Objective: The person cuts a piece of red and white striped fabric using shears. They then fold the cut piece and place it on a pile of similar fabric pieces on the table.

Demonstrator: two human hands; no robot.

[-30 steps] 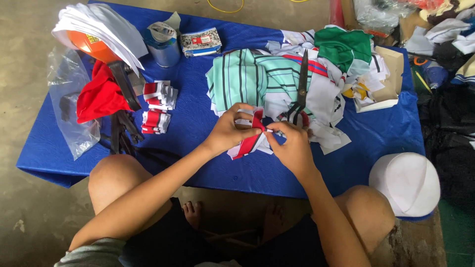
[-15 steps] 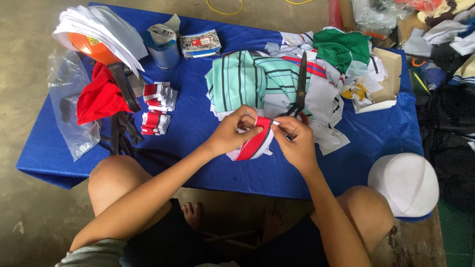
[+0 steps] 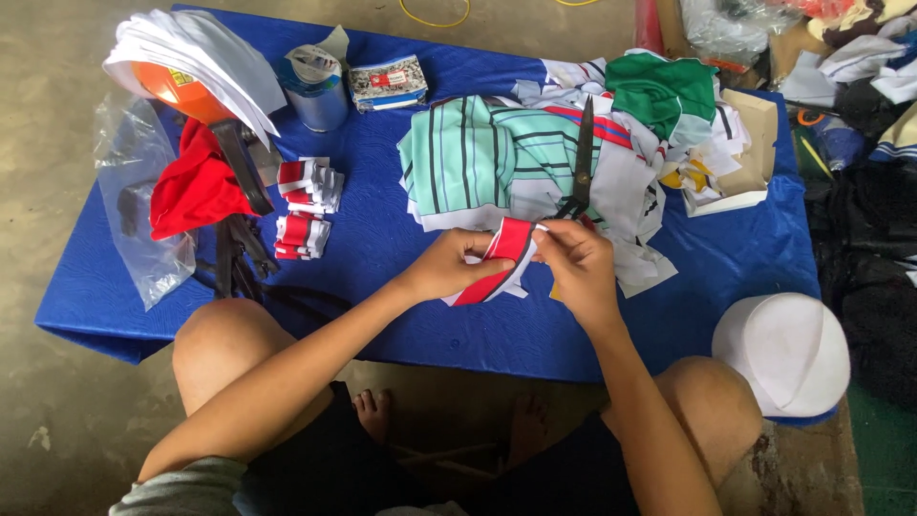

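Both hands, left hand (image 3: 447,269) & right hand (image 3: 576,266), had fingers clamped on red-white fabric strip (image 3: 504,250) at frame centre over blue worktop (image 3: 401,229); best w/ edges aligned, strip taut, scissors (image 3: 581,162) just above.

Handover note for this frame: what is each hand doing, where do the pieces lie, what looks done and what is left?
Left hand and right hand both pinch one red and white fabric strip above the blue table.
Done, by the look of it: two stacks of folded red and white strips lie at the left.
Left: a heap of cut cloth behind the hands, with black scissors lying on it.
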